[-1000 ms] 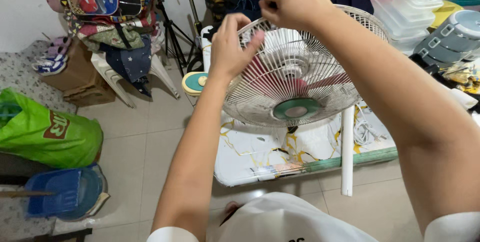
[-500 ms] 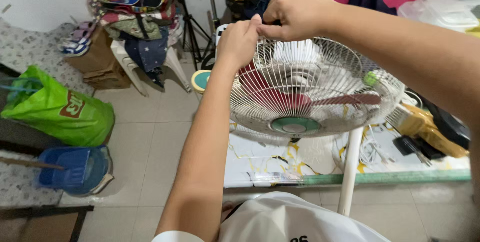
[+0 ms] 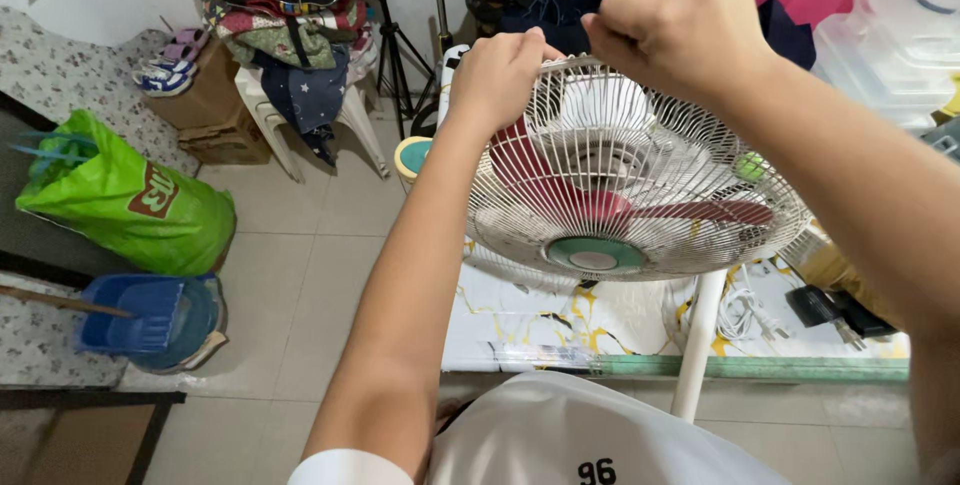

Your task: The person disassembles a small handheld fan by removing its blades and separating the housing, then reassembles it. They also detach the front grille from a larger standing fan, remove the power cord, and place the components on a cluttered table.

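Your left hand [image 3: 497, 72] and right hand [image 3: 680, 25] were both pinched shut on the top rim of the white fan guard [image 3: 640, 180], which spread just below and toward you from both sets of knuckles.

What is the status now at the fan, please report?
Left hand fingers pinching top rim of round white wire fan grille. Right hand closed at same rim. Red blades behind grille. Nothing blocks the hands.
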